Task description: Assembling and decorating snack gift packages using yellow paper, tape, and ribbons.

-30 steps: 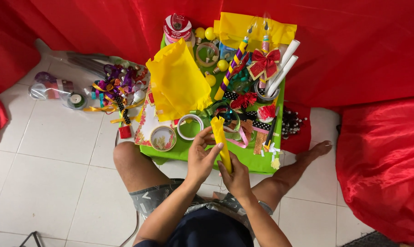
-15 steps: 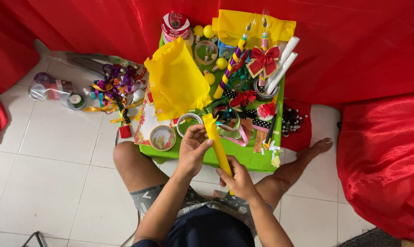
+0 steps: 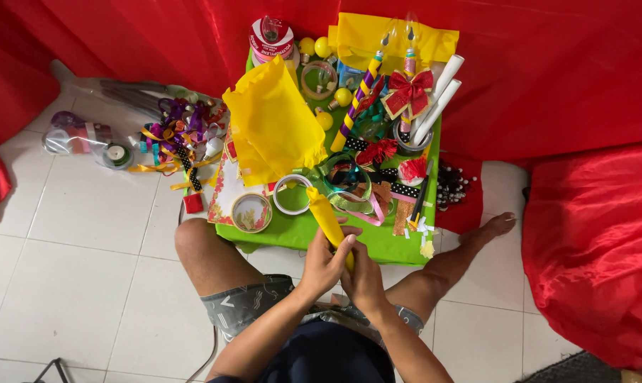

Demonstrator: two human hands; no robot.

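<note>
A person sitting on a white tiled floor [image 3: 73,284] is gripping a yellow paper-wrapped stick [image 3: 327,218] with both hands over the near edge of a green board [image 3: 378,245]. The stick's long axis is slanting up and to the left, its free end pointing toward a roll of clear tape [image 3: 291,194]. The left hand [image 3: 322,264] is wrapping its fingers around the lower part, and the right hand [image 3: 363,278] is clenching beside it, touching. The board is carrying crinkled yellow tissue paper [image 3: 275,124], a glossy red bow [image 3: 408,91], striped sticks, curled ribbons and round tins. Shiny red fabric [image 3: 548,71] is draping the room behind.
</note>
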